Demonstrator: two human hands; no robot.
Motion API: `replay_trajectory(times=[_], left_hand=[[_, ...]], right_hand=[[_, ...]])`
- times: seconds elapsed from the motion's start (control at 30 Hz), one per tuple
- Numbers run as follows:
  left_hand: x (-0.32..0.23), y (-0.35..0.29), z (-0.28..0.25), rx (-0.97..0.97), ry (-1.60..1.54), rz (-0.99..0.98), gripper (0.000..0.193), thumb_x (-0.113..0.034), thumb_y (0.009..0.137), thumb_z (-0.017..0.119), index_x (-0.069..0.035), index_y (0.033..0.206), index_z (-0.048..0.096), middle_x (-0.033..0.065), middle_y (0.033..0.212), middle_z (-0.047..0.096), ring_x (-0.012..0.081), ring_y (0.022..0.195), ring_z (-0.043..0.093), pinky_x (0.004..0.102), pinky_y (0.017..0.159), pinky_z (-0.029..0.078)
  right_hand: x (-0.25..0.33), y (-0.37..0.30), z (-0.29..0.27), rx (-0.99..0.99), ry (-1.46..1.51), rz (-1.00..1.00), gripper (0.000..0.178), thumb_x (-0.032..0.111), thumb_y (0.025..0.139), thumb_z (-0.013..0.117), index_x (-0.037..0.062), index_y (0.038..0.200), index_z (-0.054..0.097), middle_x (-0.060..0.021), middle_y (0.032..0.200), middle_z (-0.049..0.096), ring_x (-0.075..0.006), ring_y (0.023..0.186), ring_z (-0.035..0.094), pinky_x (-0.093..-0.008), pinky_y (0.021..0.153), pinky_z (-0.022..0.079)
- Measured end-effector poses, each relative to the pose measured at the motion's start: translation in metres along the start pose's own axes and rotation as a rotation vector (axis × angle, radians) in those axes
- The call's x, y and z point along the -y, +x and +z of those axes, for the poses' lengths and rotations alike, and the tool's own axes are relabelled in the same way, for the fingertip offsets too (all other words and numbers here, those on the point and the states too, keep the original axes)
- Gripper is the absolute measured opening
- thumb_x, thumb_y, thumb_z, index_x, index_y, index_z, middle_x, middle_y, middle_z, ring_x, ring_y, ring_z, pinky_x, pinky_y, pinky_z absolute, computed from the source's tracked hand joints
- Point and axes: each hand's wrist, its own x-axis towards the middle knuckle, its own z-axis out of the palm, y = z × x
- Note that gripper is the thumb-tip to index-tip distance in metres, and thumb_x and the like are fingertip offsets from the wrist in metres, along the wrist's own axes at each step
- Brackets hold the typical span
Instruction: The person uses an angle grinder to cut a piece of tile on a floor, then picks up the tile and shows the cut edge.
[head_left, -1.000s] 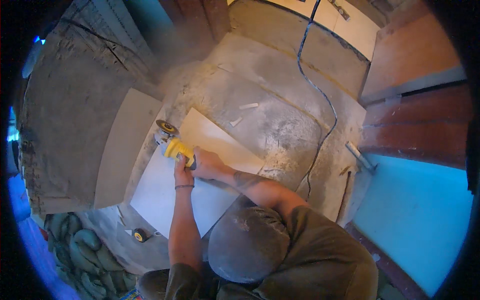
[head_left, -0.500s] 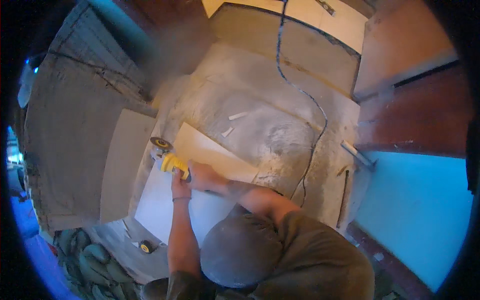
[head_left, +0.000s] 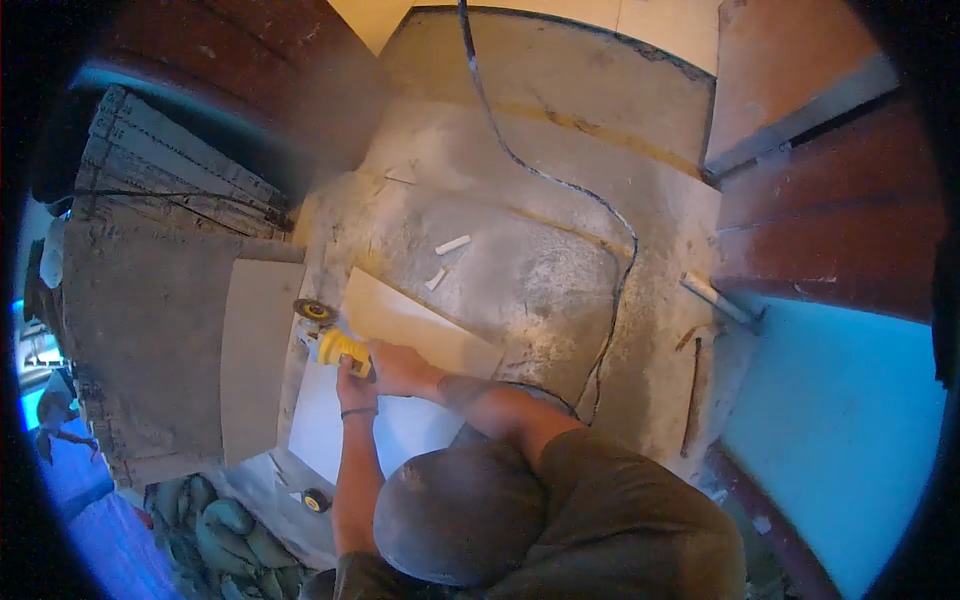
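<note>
A yellow angle grinder [head_left: 342, 350] with a dark round disc [head_left: 315, 310] is held in both my hands. My left hand [head_left: 355, 384] closes round its underside, near the body. At its rear end, my right hand [head_left: 400, 370] is wrapped around the handle, fingers partly hidden. Beneath the hands lies a large pale rectangular sheet [head_left: 415, 325] on the dusty floor. The disc is beside the sheet's left edge in the picture; whether it touches anything cannot be made out.
A dark cable [head_left: 590, 195] snakes across the floor. Two white offcuts [head_left: 453, 245] lie beyond the sheet. To the right are a hammer [head_left: 691, 390] and a short pipe [head_left: 715, 297]. At left, a pale slab [head_left: 258, 350] leans by grey stacked boards [head_left: 150, 330]. A small round yellow-black object [head_left: 316, 500] lies nearer.
The whole view has shifted a little, so the floor, cable and surroundings sit differently in it. My hands keep their hold on the grinder, which stays by the same edge of the sheet.
</note>
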Motion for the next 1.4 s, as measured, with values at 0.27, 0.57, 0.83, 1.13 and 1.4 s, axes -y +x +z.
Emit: replay_trajectory(times=[0.27, 0.57, 0.83, 1.13, 1.4], left_hand=[[0.009, 0.002, 0.010, -0.033, 0.007, 0.028, 0.036, -0.031, 0.096, 0.065, -0.009, 0.124, 0.061, 0.0079, 0.121, 0.068, 0.0260, 0.117, 0.063, 0.0463, 0.104, 0.049], [0.000, 0.006, -0.048, -0.032, 0.345, 0.229, 0.040, -0.027, 0.098, 0.062, -0.004, 0.130, 0.058, 0.0084, 0.122, 0.066, 0.0232, 0.115, 0.062, 0.0387, 0.100, 0.049], [-0.004, -0.004, -0.019, -0.155, 0.209, 0.180, 0.036, -0.029, 0.095, 0.066, -0.004, 0.121, 0.066, 0.0063, 0.111, 0.070, 0.0157, 0.098, 0.068, 0.0298, 0.084, 0.055], [0.014, 0.021, -0.021, -0.166, 0.190, 0.141, 0.031, -0.034, 0.094, 0.069, -0.008, 0.111, 0.071, 0.0010, 0.091, 0.069, 0.0069, 0.070, 0.059, 0.0234, 0.059, 0.044], [0.013, 0.020, -0.031, -0.178, 0.238, 0.111, 0.034, -0.034, 0.095, 0.070, -0.005, 0.113, 0.070, 0.0025, 0.096, 0.069, 0.0105, 0.081, 0.062, 0.0264, 0.071, 0.048]], right_hand=[[-0.011, -0.002, -0.008, -0.042, 0.003, -0.020, 0.060, 0.044, 0.077, 0.077, -0.0014, 0.113, 0.058, -0.0258, 0.102, 0.067, -0.0437, 0.094, 0.068, -0.0509, 0.081, 0.054], [0.014, 0.014, 0.026, 0.007, -0.046, 0.083, 0.065, 0.041, 0.070, 0.085, 0.0022, 0.113, 0.056, -0.0249, 0.103, 0.068, -0.0443, 0.098, 0.067, -0.0519, 0.083, 0.053], [0.029, 0.021, 0.023, 0.095, -0.059, 0.109, 0.067, 0.035, 0.071, 0.084, -0.0012, 0.118, 0.055, -0.0202, 0.095, 0.070, -0.0379, 0.089, 0.070, -0.0449, 0.079, 0.055], [0.039, 0.027, 0.012, 0.048, -0.044, 0.159, 0.073, 0.038, 0.068, 0.084, -0.0055, 0.117, 0.052, -0.0248, 0.100, 0.071, -0.0364, 0.094, 0.072, -0.0431, 0.077, 0.056], [0.038, 0.030, 0.016, 0.092, -0.115, 0.182, 0.077, 0.038, 0.064, 0.084, -0.0070, 0.117, 0.051, -0.0271, 0.102, 0.070, -0.0371, 0.095, 0.072, -0.0412, 0.079, 0.057]])
